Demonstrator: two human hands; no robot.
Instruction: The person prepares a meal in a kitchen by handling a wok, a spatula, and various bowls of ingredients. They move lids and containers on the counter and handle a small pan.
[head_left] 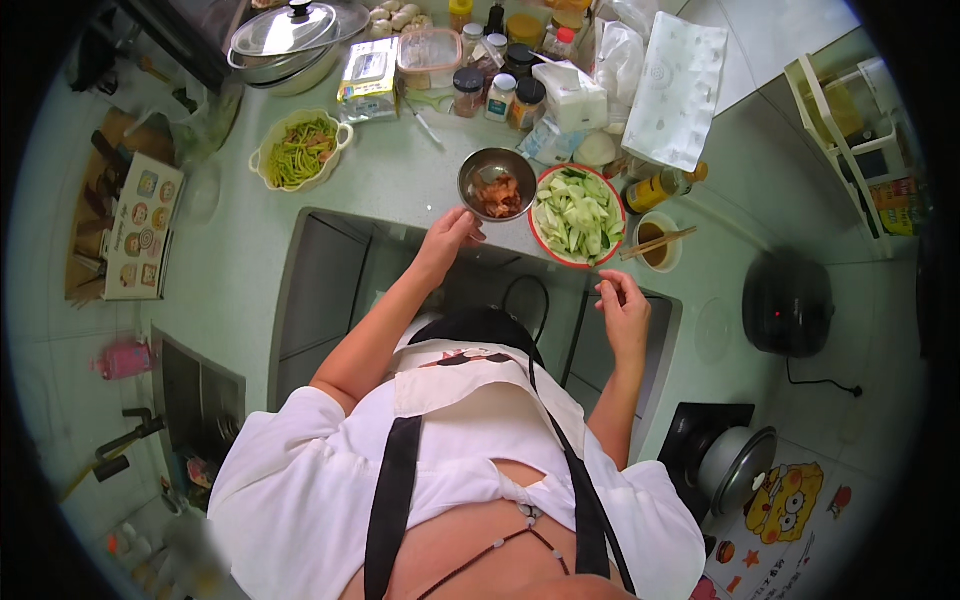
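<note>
The steel bowl (497, 183) of reddish meat pieces stands on the pale green counter (405, 185) just behind the sunken stove well's far edge, touching the red-rimmed plate of sliced green vegetable (578, 215) on its right. The left hand (447, 238) reaches to the bowl's near-left rim, fingers curled loosely there (whether they actually pinch the rim I cannot tell). The bowl lies just ahead and slightly right of those fingers, so this hand is much nearer. The right hand (622, 300) hovers apart over the well, fingertips pinched, nothing visible between them. Beyond the plate sits a small sauce cup with chopsticks (657, 243); far left, a scalloped dish of green beans (299, 150).
</note>
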